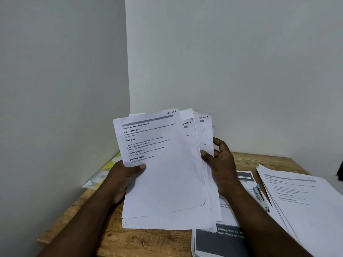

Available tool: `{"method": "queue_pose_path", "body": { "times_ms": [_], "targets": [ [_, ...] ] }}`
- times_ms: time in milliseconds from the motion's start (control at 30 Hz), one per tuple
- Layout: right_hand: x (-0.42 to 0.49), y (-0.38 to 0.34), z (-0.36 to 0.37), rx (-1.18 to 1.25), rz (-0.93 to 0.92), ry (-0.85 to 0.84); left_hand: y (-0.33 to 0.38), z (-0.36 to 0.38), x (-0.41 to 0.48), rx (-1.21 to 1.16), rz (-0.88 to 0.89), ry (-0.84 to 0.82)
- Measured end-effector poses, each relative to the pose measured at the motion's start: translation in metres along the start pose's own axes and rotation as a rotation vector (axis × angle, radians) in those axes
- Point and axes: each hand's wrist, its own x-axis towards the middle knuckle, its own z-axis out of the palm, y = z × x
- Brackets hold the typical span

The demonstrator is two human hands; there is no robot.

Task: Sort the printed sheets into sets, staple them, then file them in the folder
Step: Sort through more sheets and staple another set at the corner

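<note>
Now both hands, left hand (pixel 123 179) and right hand (pixel 221 164), are gripping the fanned printed sheets (pixel 167 175) mid-frame; reading each section label before separating should be preventing mix-ups.

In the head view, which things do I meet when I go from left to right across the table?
Yellow folder → left hand → held sheets → right hand → stapler → paper stack.

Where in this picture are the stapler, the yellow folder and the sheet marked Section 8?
stapler (pixel 259 195): head view, on its metal body.
yellow folder (pixel 109 166): head view, on its yellow cover by the wall.
Section 8 sheet (pixel 159 156): head view, on the front page's blank middle.
</note>
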Motion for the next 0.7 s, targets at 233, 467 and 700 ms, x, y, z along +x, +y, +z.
{"method": "queue_pose_path", "body": {
  "times_ms": [233, 467, 700],
  "targets": [
    [-0.0038, -0.0023, 0.0, -0.204, -0.131, 0.03, 0.0013, 0.003, -0.0022, 0.018, 0.019, 0.059],
    [-0.0051, 0.0044, 0.0019, -0.298, -0.064, 0.024, 0.001, 0.0066, -0.0013, -0.013, 0.02, 0.056],
    [-0.0052, 0.0057, 0.0011, -0.362, 0.019, -0.028, 0.0019, 0.0076, -0.003, -0.004, 0.025, 0.058]
  ]
}}
